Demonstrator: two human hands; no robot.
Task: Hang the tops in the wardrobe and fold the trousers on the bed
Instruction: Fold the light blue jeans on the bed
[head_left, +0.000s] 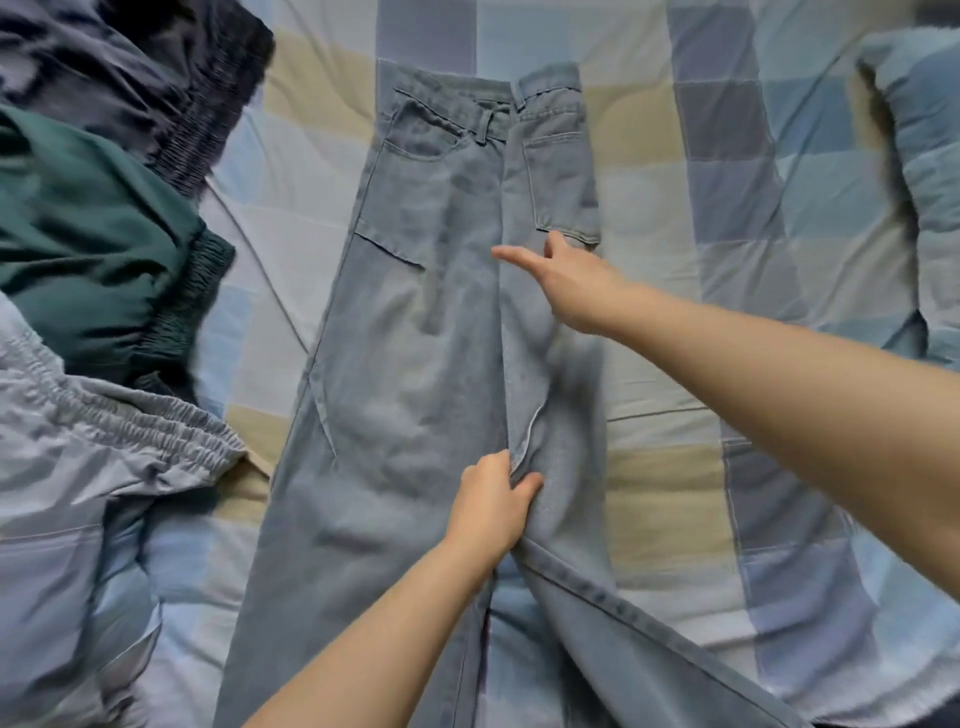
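Observation:
Light blue jeans (415, 332) lie lengthwise on the checked bed cover (675, 364), waistband at the far end, folded along the middle so one leg lies over the other. My left hand (493, 501) pinches the folded denim edge near the crotch seam. Above the upper thigh area, near the back pocket, my right hand (566, 283) reaches with straight fingers and thumb spread, holding nothing. The lower leg parts run out of view at the bottom.
At the left lies a pile of other garments: a dark navy piece (130, 67) with an elastic waistband, a dark green one (88, 244) and pale grey trousers (104, 467). A blue pillow (924, 171) sits at the right edge.

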